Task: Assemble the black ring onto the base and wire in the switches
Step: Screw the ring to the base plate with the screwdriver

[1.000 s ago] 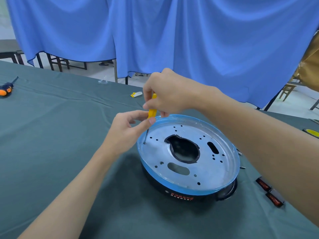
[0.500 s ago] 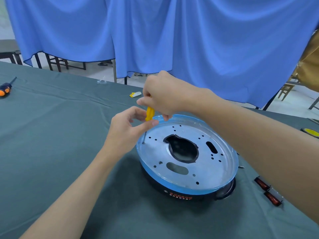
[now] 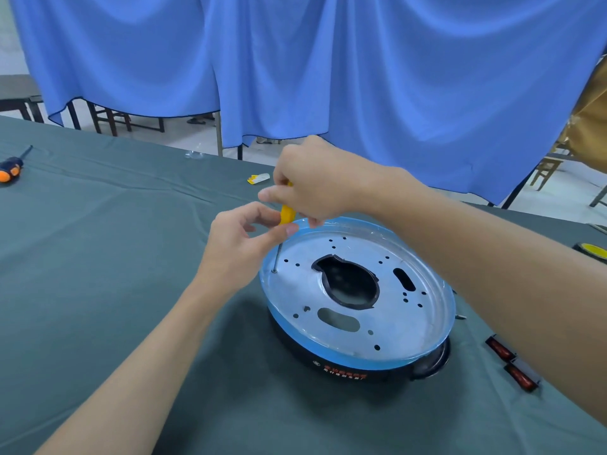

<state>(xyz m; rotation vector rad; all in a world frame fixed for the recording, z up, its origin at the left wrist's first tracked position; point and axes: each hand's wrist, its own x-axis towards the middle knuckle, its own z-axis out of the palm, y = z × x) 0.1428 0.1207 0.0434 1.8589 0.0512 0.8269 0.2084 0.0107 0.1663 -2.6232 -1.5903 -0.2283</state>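
right hand [image 3: 315, 182]: fingers curled round the top of a yellow-handled screwdriver [image 3: 287, 215], gripping it from above.
left hand [image 3: 239, 244]: just below and beside the right hand; thumb and forefinger pinch the lower end of the yellow handle.
screwdriver: close to upright under the right hand; its thin metal shaft runs down past the left thumb, with the tip set on a screw [image 3: 274, 271].
base [image 3: 358, 300]: round silver metal plate with a blue-filmed rim, directly below the right hand and right of the left hand; many small holes, two slots and a large dark central opening. the screw sits at the plate's edge nearest the left hand.
black ring [image 3: 345, 369]: under the base and touching it, showing along the near edge, with orange lettering on its side.
switches [image 3: 499, 348] [image 3: 522, 379]: two red-and-black pieces lying on the bench under the right forearm, apart from the ring.
bench [image 3: 98, 257]: covered in dark green cloth.
orange-and-black screwdriver [image 3: 10, 167]: far out past the left hand, at the bench edge.
blue curtain [image 3: 394, 77]: hanging beyond the bench, behind both hands.
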